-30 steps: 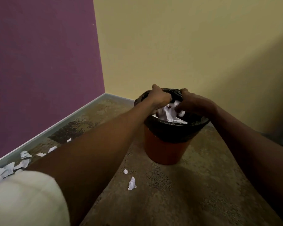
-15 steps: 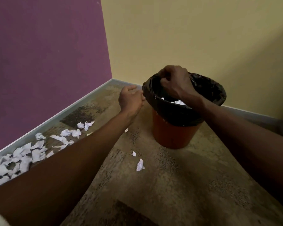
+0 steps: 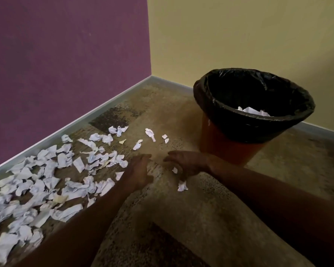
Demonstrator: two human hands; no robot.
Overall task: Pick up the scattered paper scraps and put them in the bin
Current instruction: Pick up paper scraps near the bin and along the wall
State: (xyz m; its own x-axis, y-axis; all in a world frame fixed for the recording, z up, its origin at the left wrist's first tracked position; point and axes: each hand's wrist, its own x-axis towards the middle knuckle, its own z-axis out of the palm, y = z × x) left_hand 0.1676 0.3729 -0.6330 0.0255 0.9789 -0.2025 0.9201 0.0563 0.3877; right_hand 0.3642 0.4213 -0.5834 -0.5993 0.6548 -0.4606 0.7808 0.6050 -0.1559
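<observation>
both hands (image 3: 139, 170) (image 3: 187, 162) low, fingers loose

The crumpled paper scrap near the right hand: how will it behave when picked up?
The crumpled paper scrap looks thin and creased, so probably light and floppy. Its irregular shape suggests it will not roll. Likely easy to pinch from the carpet.

- Setting: corner of an indoor room, home or office; which one cannot be told.
- Purple wall (image 3: 66, 54) meets yellow wall (image 3: 239, 31) at grey skirting board (image 3: 104, 102).
- Patterned brown carpet (image 3: 181, 218) covers the floor.
- Orange waste bin (image 3: 226, 145) carries a black liner (image 3: 210, 101).
</observation>
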